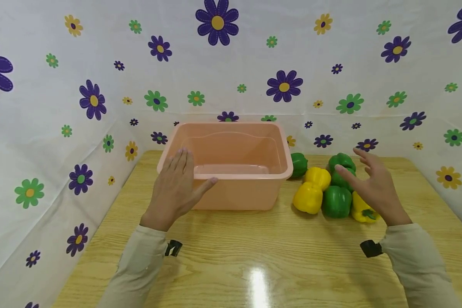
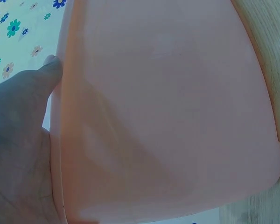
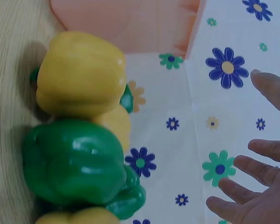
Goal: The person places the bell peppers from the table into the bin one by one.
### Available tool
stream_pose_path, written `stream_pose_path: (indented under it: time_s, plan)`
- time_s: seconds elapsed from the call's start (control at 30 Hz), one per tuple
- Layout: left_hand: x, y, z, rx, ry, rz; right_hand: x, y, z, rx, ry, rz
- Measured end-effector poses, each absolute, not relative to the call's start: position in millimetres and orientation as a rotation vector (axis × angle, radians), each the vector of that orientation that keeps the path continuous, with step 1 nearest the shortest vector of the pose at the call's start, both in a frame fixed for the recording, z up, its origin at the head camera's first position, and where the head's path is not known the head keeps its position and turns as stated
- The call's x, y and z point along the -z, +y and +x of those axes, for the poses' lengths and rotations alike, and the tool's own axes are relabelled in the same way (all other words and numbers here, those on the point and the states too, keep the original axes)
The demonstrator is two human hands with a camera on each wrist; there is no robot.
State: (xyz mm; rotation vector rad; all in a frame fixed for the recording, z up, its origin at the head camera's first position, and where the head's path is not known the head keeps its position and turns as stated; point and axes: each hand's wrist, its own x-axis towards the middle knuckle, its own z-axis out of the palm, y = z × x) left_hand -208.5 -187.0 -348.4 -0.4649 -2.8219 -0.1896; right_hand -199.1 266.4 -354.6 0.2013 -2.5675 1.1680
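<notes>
A pink plastic tub [image 1: 235, 192] stands on the table. My left hand [image 1: 173, 186] lies with straight fingers over its near left rim; in the left wrist view the thumb [image 2: 51, 70] is at the rim, beside the tub's wall [image 2: 168, 93]. Above the bell peppers to the right hovers my right hand [image 1: 375, 186], fingers spread and holding nothing. Below and left of it are a green bell pepper [image 1: 336, 202], a yellow bell pepper [image 1: 309, 198] and another yellow one [image 1: 363, 209], partly hidden. The right wrist view shows the spread fingers [image 3: 266, 168] apart from the peppers.
More green peppers [image 1: 342, 161] sit at the back of the group, and one green pepper [image 1: 299, 165] is beside the tub's right side. A white flowered cloth [image 1: 246, 60] hangs behind and on both sides of the wooden table [image 1: 223, 256].
</notes>
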Motion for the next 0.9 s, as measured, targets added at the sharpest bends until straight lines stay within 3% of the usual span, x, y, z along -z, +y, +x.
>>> stream_pose_path:
  time_s: [0.9]
  plan:
    - [346,-186,-207,0.191,-2.807,-0.47,388,324,-189,-1.069,-2.85,-0.099]
